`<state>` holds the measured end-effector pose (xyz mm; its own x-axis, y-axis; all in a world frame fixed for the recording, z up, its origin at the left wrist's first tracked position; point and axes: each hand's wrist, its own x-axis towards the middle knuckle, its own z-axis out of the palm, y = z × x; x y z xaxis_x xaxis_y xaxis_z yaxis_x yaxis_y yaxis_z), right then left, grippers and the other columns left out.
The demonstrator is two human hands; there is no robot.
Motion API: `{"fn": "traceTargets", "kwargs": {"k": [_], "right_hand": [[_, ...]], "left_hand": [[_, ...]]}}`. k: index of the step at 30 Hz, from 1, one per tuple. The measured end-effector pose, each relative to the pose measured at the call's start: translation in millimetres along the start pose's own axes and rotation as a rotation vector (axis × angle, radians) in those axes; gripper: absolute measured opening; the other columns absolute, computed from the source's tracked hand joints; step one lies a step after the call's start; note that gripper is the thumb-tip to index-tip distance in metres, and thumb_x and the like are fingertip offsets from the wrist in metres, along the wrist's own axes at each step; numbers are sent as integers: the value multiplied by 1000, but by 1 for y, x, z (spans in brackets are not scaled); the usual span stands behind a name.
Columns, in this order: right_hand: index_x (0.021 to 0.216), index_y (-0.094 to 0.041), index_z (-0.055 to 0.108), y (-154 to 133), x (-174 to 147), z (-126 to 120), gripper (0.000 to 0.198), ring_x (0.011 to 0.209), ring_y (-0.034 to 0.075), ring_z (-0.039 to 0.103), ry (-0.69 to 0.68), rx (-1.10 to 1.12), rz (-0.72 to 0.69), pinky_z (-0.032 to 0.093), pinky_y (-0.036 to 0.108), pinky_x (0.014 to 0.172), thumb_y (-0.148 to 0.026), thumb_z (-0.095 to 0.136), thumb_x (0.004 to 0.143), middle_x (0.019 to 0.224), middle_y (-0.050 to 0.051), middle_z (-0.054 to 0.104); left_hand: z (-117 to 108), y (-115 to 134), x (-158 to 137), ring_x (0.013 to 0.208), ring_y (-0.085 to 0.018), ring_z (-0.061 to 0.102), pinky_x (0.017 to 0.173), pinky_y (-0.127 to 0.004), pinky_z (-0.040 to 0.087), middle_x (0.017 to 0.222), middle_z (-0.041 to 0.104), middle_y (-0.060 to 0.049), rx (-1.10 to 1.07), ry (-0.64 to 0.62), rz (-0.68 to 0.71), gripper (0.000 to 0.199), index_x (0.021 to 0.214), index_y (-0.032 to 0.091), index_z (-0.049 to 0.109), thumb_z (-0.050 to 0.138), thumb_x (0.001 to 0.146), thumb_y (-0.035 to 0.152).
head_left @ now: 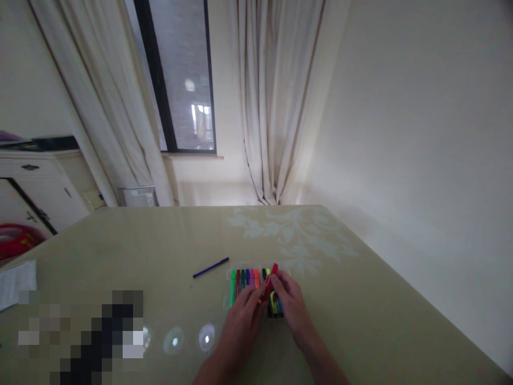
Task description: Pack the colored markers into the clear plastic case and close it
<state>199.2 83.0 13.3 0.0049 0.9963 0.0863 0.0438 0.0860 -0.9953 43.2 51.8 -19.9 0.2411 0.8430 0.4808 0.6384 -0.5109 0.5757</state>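
A red marker [274, 268] is pinched between my two hands, tilted over a clear plastic case [227, 302] of colored markers. My right hand [293, 303] grips its upper part with thumb and fingers. The fingers of my left hand [245, 315] close around its lower end, just above the case. Green, brown, blue, purple and orange markers [247, 275] lie side by side in the left part of the case. Black and yellow ones [274, 303] show in the right part, partly hidden by my hands. A dark blue marker [211, 267] lies loose on the table, left of the case.
The greenish table [160, 240] has a pale floral pattern at its far right. Papers [18, 280] lie at its left edge, near a blurred-out patch. A red object [18, 240] and a white cabinet [44, 182] stand beyond. A wall [420, 160] runs along the right.
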Motion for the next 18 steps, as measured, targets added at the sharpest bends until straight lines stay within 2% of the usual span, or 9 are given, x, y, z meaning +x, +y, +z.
{"fn": "traceTargets", "kwargs": {"k": [3,6,8,12,18], "right_hand": [[87,-21,63,-1,7,-14,57,71,22,63,133,16,14,52,30,65,-78,59,82,79,5,67],[79,-21,63,-1,14,-29,60,65,20,59,227,-118,-36,48,30,60,-80,56,82,69,3,62],[75,-20,64,0,16,-36,61,63,20,56,264,-194,-61,46,29,59,-80,54,83,64,2,58],[72,-19,66,7,19,-37,59,63,19,55,261,-214,-72,45,29,61,-76,56,83,63,1,57],[78,-18,71,13,18,-30,53,66,20,58,244,-175,-64,47,29,63,-70,62,82,69,4,65]], "left_hand": [[6,7,-4,112,-22,68,97,-37,59,124,71,-9,143,-54,106,37,137,24,60,46,102,20],[7,13,-7,120,-23,65,103,-40,55,133,69,-7,250,-170,236,41,140,26,58,53,100,18],[7,14,-8,127,-22,61,108,-41,51,140,65,-4,277,-230,275,45,143,29,54,55,100,18],[8,12,-7,128,-20,60,109,-39,49,140,66,0,304,-261,276,40,141,32,56,54,102,21],[11,9,-7,127,-20,60,108,-38,48,140,66,0,323,-254,293,37,139,30,57,52,104,23]]}}
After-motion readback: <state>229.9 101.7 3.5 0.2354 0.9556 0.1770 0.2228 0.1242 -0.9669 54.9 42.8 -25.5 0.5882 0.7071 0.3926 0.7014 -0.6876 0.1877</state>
